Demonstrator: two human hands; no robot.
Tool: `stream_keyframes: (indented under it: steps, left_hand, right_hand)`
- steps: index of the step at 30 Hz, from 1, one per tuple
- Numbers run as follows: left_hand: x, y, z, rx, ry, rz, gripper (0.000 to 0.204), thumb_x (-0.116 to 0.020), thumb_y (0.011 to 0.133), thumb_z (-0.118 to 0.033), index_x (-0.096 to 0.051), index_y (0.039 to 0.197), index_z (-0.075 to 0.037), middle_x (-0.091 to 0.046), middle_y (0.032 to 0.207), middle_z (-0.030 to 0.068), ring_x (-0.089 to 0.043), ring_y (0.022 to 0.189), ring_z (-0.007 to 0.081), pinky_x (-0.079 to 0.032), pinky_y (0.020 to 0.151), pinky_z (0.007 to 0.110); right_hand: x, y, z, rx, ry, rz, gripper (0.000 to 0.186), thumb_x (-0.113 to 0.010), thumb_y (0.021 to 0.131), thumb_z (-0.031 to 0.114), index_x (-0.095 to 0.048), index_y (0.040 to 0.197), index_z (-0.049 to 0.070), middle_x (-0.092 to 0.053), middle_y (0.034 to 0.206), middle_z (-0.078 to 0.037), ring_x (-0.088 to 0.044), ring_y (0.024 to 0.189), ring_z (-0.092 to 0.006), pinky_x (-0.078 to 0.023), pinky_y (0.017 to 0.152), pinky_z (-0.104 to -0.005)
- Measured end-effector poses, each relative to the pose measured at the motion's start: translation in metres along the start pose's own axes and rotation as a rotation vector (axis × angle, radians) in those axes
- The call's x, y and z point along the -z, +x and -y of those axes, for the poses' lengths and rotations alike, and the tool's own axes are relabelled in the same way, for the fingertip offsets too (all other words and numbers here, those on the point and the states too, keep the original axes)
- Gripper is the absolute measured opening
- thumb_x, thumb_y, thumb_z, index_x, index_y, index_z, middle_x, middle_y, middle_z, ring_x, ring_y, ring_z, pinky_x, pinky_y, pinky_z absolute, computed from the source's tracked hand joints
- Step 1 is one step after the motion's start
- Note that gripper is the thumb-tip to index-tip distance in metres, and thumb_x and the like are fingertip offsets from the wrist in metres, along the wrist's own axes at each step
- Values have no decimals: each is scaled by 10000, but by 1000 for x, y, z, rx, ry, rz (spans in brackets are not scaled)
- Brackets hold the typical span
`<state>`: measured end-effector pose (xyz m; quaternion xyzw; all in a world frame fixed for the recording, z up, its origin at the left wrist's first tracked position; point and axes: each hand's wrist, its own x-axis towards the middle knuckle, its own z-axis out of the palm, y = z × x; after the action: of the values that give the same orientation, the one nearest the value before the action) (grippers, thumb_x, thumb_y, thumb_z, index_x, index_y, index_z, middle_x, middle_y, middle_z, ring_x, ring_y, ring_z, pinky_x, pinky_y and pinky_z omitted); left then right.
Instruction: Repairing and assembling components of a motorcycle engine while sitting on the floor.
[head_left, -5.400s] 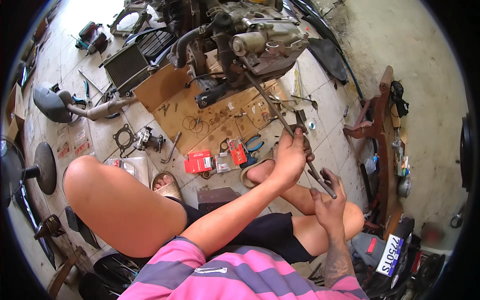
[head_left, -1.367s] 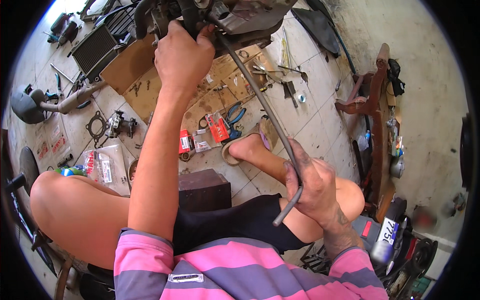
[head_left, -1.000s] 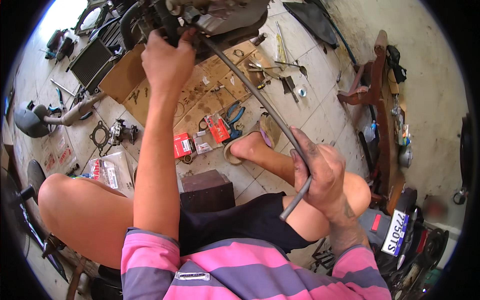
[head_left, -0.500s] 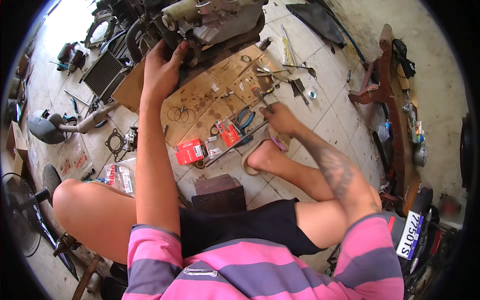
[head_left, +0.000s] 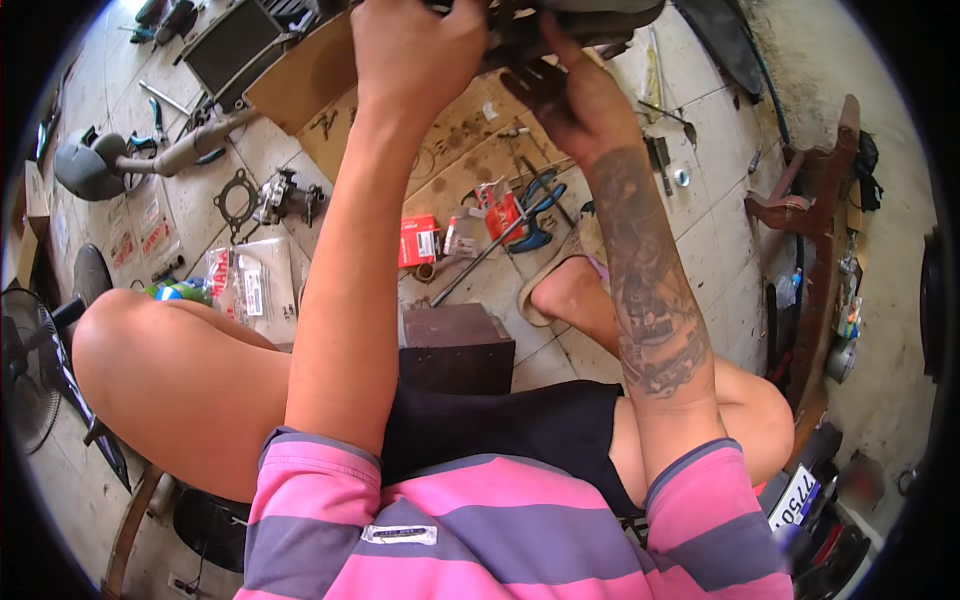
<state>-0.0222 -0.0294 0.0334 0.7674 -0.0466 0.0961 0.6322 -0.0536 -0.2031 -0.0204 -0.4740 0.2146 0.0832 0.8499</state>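
My left hand [head_left: 420, 60] reaches up to the underside of the dark engine [head_left: 590, 15] at the top edge, fingers curled around something hidden among its parts. To its right, my right hand [head_left: 580, 105] is raised beneath the engine, fingers apart and darkened with grime, the thumb up at the engine's underside. Below both hands, a long bent metal rod [head_left: 455, 280] lies on the floor beside red boxes [head_left: 418, 240] and blue-handled pliers [head_left: 525, 240]. Cardboard [head_left: 340, 150] with oil stains is spread under the engine.
At left are a radiator [head_left: 220, 65], an exhaust muffler [head_left: 85, 165], a gasket [head_left: 235, 200], a carburettor-like part [head_left: 290, 200] and a fan [head_left: 30, 370]. A dark metal box [head_left: 455, 350] sits between my legs. A wooden frame [head_left: 830, 230] stands along the right.
My right hand has let go of the rod, now lying on the floor, and moved up to the engine. My left hand has shifted right in the picture, still at the engine.
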Motion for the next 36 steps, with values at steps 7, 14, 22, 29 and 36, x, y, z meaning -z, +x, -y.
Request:
stream_keyframes:
  steps: [7, 14, 22, 29, 36]
  left_hand:
    - [25, 2, -14, 160, -100, 129, 277, -720, 926, -203, -723, 1051, 43, -735, 820, 180, -702, 747, 237, -535, 704, 376]
    - [29, 2, -7, 150, -192, 88, 332, -734, 889, -238, -724, 1054, 50, -740, 920, 260, -738, 896, 359, -556, 815, 421]
    - [29, -1, -4, 77, -80, 64, 297, -729, 858, -216, -738, 961, 63, -712, 870, 297, -713, 905, 428, -555, 827, 460]
    - [25, 5, -7, 197, -311, 157, 220, -703, 921, -113, -714, 1062, 56, -741, 852, 205, -722, 764, 248, -554, 705, 360]
    - [17, 19, 23, 44, -86, 230, 293, -727, 941, -209, -700, 1120, 22, -771, 914, 84, -705, 753, 122, -544, 709, 281]
  right_hand:
    - [-20, 10, -2, 135, 128, 207, 403, -717, 959, 310, -645, 1290, 91, -700, 1181, -85, -663, 1061, -231, -560, 891, -409]
    - [-16, 8, 5, 68, 96, 226, 647, -784, 901, 274, -484, 1441, 83, -519, 1464, -155, -454, 1400, -369, -305, 1213, -629]
    - [-22, 9, 8, 147, 50, 180, 578, -799, 890, 223, -531, 1383, 84, -583, 1364, -105, -560, 1267, -295, -476, 1077, -562]
    - [-35, 0, 4, 180, -55, -10, 411, -776, 911, 203, -615, 1277, 108, -650, 1254, -79, -615, 1187, -275, -563, 982, -557]
    - [-36, -2, -17, 298, -49, -106, 506, -754, 936, 151, -511, 1377, 95, -638, 1269, -89, -640, 1171, -263, -563, 1005, -458]
